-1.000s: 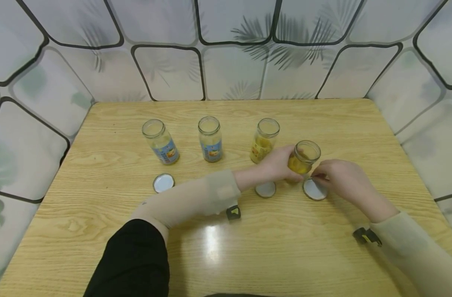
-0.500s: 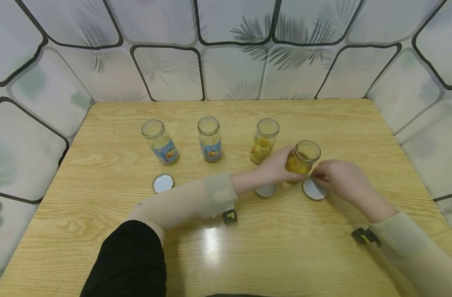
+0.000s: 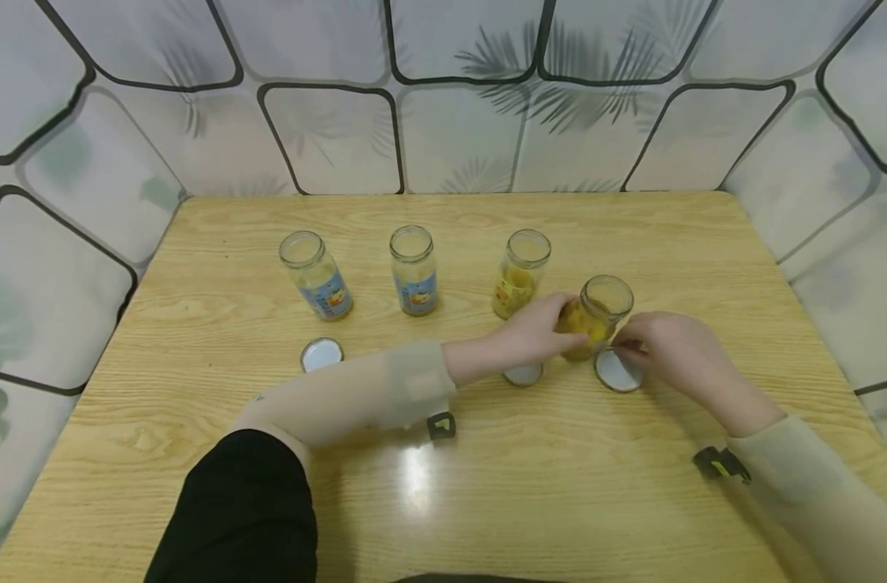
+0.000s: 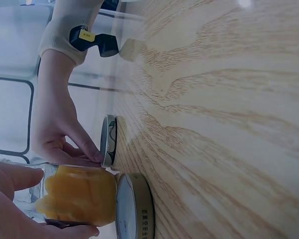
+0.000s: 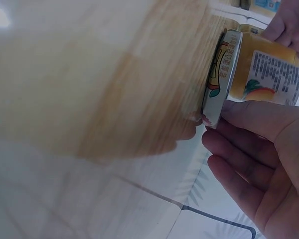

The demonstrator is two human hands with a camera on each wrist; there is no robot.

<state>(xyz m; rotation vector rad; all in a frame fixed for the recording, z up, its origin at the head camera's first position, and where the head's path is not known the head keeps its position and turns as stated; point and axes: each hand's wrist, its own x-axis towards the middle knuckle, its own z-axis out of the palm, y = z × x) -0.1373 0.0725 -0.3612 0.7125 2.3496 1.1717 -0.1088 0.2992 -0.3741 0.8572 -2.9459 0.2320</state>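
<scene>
In the head view my left hand (image 3: 534,332) holds a glass jar of yellow fruit (image 3: 596,328) from its left side. The jar is open-topped and leans a little to the right in this view. The left wrist view shows thumb and fingers on opposite sides of the jar (image 4: 84,196). Just right of the jar, my right hand (image 3: 669,348) pinches the edge of a white-lined jar lid (image 3: 618,372) between thumb and fingers. The right wrist view shows that lid (image 5: 224,74) upturned at the tabletop, its printed rim facing the camera.
A lidless jar with a yellow label (image 3: 512,287) stands behind my left hand. Farther left are two blue-labelled open jars, one in the middle (image 3: 417,283) and one at left (image 3: 325,287). Upturned lids lie near my left wrist (image 3: 524,375) and at left (image 3: 322,354).
My left hand has slid slightly left along the jar, showing more of its lower part. The left forearm has shifted left too. The right hand and its lid stay put.
</scene>
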